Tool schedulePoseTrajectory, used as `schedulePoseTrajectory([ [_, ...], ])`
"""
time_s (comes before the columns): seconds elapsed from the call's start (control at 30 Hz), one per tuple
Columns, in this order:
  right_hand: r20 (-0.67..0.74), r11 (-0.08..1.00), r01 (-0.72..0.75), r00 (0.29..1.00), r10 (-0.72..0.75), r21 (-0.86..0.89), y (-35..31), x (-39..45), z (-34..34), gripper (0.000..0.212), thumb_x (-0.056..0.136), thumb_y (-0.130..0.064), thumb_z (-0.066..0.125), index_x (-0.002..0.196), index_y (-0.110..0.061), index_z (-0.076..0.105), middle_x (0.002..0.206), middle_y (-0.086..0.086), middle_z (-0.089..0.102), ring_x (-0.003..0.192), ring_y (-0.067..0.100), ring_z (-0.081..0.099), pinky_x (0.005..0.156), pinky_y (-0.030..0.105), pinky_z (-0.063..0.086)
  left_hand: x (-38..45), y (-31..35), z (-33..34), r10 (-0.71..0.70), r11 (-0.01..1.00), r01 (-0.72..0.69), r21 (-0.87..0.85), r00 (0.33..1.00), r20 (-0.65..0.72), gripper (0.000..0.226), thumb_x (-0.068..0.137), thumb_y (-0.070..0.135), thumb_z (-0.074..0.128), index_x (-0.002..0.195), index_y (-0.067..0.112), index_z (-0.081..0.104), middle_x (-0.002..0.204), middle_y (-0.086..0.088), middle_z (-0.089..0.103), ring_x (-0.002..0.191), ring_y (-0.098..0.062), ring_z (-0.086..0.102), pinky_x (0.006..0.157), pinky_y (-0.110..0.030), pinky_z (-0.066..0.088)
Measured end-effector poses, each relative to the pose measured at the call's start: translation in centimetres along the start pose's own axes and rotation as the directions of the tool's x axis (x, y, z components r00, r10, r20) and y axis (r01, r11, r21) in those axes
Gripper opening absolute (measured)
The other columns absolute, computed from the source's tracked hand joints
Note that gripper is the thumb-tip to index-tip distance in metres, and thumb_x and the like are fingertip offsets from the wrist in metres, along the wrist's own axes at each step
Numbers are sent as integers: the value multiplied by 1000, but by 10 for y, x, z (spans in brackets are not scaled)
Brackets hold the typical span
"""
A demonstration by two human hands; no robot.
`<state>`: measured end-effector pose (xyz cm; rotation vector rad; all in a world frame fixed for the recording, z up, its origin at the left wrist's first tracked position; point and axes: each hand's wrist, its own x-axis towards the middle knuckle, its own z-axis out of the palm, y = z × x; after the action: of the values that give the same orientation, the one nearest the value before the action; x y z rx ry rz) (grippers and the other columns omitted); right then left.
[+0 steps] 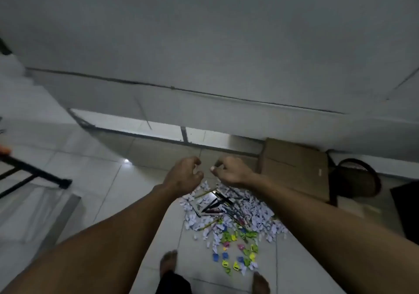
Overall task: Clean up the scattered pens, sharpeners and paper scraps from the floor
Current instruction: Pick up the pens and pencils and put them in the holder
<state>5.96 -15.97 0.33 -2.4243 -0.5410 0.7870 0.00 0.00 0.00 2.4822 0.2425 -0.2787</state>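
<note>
Nothing cleared yet: paper scraps [247, 216], pens [217, 205], sharpeners [235, 250] heaped on floor [108, 180]. Left hand [183, 173], right hand [231, 171] loosely curled above pile, apparently empty.

Two hands show, the left hand [183, 173] and the right hand [231, 171], and two bare feet, the left foot [168, 262] and the right foot [261, 282]. On the floor [108, 194] lies one heap. The paper scraps [260, 216] in it are far too many to count. The pens [217, 205] lie crossed over each other, about a dozen or more; the blur hides the true number. The little sharpeners [238, 248], in green, yellow, blue and pink, are about twenty, maybe more. One brown cardboard box [294, 164] sits by the wall. One dark round bag [356, 178] sits beside it.
</note>
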Motion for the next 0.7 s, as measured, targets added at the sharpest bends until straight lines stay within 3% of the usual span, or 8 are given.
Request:
schedulePoseTrajectory([
  [0.33,-110,909,-365,914,391,200,-40,47,53,40,97,-43,48,97,-10,70,100,15,69,93,30,63,74,31,46,66,-78,-20,186,968,-226,106,936,300,38,88,28,57,122,13,58,120,-10,63,110,-23,57,91,-36,48],
  [0.5,-67,843,-438,875,479,311,-29,54,93,42,96,-41,47,67,-14,60,69,7,61,69,28,58,61,29,41,64,-115,8,116,980,-168,103,915,387,36,86,31,56,119,18,60,117,-6,63,108,-25,58,90,-39,49],
  [0.7,67,762,-545,826,560,349,9,68,155,33,92,-38,50,71,-14,59,69,6,59,66,27,57,64,30,45,42,-164,73,4,991,-63,118,896,444,31,86,30,57,116,23,61,116,-1,63,110,-23,57,87,-33,48],
])
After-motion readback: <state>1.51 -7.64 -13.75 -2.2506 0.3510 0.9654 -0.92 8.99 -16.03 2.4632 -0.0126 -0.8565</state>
